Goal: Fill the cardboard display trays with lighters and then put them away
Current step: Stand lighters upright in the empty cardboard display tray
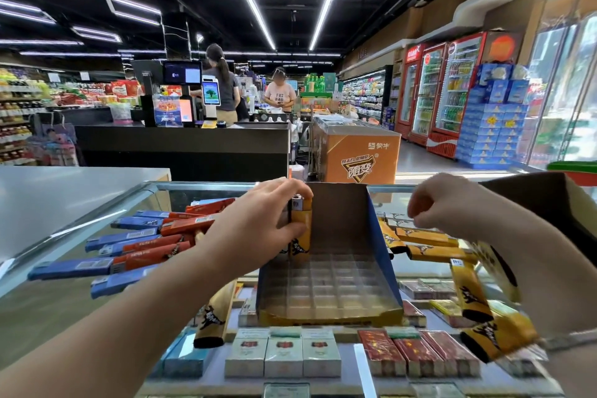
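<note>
Head view: the cardboard display tray [336, 287] stands on the glass table [97, 223], its tall back panel away from the viewer and its gridded floor almost bare; the left hand [261, 220] grips a yellow lighter [301, 229] upright in the tray's far left corner, thumb on the near face and fingers [297, 189] curled over the top, with the metal cap showing between them; a dark object just left of that lighter is hidden by the hand and cannot be identified. The right hand [442, 207] hovers to the right of the tray above loose yellow lighters [426, 237]; its fingers are curled inward; whether they pinch anything cannot be told. Blue lighters [74, 268] and red lighters [181, 226] lie in a heap on the table left of the tray; one yellow lighter [214, 317] lies near the tray's front left corner; a further group lies at the right beside the wrist. Cigarette packs [284, 355] sit below the glass; a second cardboard tray [529, 200] stands at the far right.
</note>
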{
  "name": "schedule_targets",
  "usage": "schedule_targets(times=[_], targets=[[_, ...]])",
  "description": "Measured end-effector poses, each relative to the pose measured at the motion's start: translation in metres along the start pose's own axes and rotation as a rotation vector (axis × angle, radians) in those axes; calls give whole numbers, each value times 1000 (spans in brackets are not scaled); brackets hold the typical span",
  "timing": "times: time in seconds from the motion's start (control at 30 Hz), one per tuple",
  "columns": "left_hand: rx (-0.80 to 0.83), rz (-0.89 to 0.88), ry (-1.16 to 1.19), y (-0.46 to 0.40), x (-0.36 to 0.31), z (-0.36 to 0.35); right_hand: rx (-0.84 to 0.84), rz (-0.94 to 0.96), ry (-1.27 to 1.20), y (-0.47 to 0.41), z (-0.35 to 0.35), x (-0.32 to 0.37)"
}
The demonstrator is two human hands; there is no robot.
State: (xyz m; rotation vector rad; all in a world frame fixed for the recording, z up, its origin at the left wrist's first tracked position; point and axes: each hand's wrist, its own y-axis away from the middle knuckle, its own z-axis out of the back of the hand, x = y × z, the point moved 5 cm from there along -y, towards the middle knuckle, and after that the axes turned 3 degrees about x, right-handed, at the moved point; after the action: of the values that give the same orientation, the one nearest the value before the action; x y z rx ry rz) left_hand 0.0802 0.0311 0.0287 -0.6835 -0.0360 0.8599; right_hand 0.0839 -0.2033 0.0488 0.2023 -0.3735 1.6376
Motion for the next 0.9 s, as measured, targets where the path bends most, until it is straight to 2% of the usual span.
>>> schedule_targets(times=[0.1,0.23,0.33,0.43,0.53,0.63,0.7,0.9], targets=[[6,9,0,0,0,-1,147,-80,133,-3,-16,-9],[7,43,-7,-1,5,0,203,-105,220,-6,-31,-13],[21,53,13,-2,7,1,187,-95,253,-10,-37,-15],[35,62,8,-3,9,1,141,-26,119,-14,-35,-13],[34,65,-3,-3,10,1,-19,98,-108,-21,-31,-3],[30,72,-13,-3,10,2,-142,166,-100,-29,-41,9],[31,79,-17,-3,11,2,-146,147,-68,-33,-53,11],[34,83,-20,-3,10,2,-7,-31,66,-39,-69,3]])
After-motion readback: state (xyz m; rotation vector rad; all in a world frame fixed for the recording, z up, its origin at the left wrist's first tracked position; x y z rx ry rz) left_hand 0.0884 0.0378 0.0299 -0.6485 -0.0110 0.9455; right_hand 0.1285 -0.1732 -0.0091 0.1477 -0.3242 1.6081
